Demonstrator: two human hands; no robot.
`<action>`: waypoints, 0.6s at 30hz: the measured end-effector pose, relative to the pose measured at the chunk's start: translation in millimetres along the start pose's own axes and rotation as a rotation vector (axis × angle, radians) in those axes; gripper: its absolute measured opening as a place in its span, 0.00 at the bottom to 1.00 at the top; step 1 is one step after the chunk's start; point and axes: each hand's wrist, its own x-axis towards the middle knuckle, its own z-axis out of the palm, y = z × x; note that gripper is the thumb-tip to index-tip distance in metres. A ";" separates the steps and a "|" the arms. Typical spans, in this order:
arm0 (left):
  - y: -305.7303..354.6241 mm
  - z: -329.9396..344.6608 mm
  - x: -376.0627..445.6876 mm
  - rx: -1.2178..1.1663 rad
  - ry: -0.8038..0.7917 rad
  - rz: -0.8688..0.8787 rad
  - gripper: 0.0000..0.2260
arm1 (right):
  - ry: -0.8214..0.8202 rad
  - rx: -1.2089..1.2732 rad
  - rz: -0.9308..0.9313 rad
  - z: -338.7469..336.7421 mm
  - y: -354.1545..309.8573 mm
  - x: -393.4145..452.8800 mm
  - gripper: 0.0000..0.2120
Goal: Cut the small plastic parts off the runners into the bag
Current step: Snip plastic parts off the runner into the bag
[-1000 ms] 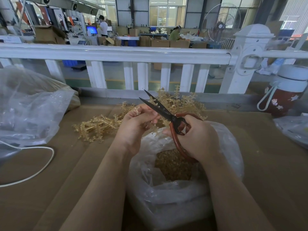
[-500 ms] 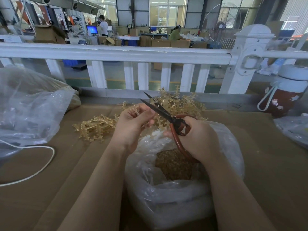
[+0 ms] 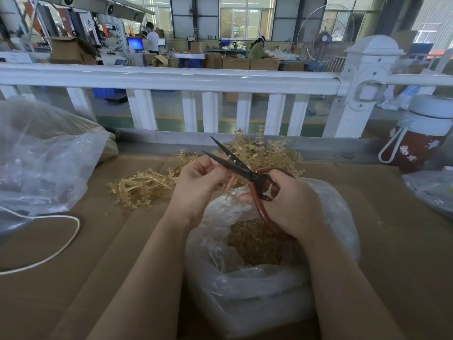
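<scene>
Amber runner point(image 3: 230, 181) sits pinched in my left grip point(image 3: 196, 185) at centre frame over the bag point(image 3: 264, 278), while my right grip point(image 3: 291, 204) has reopened the scissors point(image 3: 235, 163) for another snip.

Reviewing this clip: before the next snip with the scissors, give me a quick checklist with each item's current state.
1. Scissors gripped by the right hand through the red handles: ok.
2. Blades open, ready to cut: ok.
3. Runner held by the left hand at the blades: ok.
4. Left fingers clear of the blades: cannot tell, they sit right against the lower blade.
5. Open bag below the cutting point, cut parts already inside: ok.
6. Uncut runners pile within reach on the table: ok.
</scene>
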 end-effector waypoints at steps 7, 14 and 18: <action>0.8 1.4 0.1 0.038 -0.033 0.000 0.09 | 0.000 0.033 0.004 -0.3 -0.3 -1.2 0.32; 1.8 4.1 -1.4 0.064 -0.004 0.011 0.04 | 0.005 0.054 0.022 0.0 -2.1 -0.8 0.28; 6.1 6.0 -2.9 0.080 -0.003 0.029 0.03 | 0.006 0.073 0.023 0.4 -2.1 -1.4 0.29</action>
